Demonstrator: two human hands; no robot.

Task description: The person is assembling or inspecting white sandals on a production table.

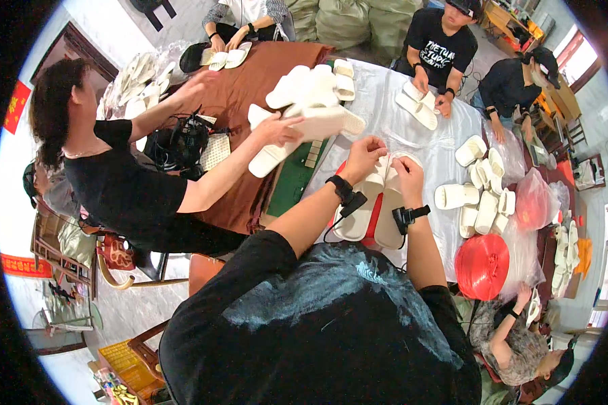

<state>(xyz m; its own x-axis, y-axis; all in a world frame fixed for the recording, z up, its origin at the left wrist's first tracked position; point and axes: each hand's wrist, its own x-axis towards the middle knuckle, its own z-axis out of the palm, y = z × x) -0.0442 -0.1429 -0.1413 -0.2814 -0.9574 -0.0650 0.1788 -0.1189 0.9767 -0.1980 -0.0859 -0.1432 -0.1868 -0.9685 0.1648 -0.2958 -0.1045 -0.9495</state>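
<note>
A pair of white slippers (389, 226) lies on the table right in front of me, soles along the near side. A red plastic strip (373, 219) runs between the two, and some red shows at their left edge. Over the far end of the pair, my left hand (362, 159) has its fingertips pinched together. My right hand (410, 181) is close beside it, also with fingers drawn into a pinch. Whatever is between the fingertips is too small to make out. Both wrists wear black bands with small devices.
A person at left reaches over a pile of white slippers (305, 94) with one slipper in hand. Loose slippers (483, 177) and a red roll of plastic strip (482, 267) are at right. Other people handle slippers around the table. A green board (292, 182) lies left of me.
</note>
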